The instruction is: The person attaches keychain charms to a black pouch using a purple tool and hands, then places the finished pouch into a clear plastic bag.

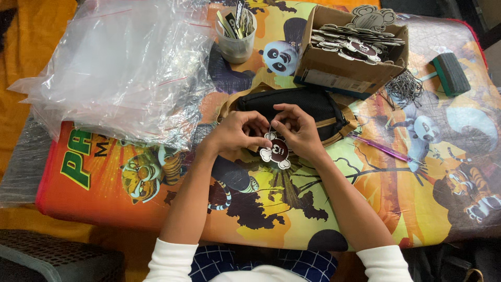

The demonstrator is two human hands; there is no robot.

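Observation:
My left hand [237, 134] and my right hand [296, 129] meet over the middle of a cartoon-printed table [365, 209]. Together they pinch the top of a small flat charm [275, 150], dark brown with white rounded ends and a little face. It hangs just below my fingertips. Whether a metal hook is between my fingers cannot be told. Right behind my hands lies a black pouch [302, 104] with tan straps.
A cardboard box [339, 73] heaped with similar charms stands at the back right, a pile of wire hooks [404, 89] beside it. A clear cup [236, 39] of tools, a stack of clear plastic bags [125, 68], a purple tool [383, 149] and a green-black brush [450, 73] also lie there.

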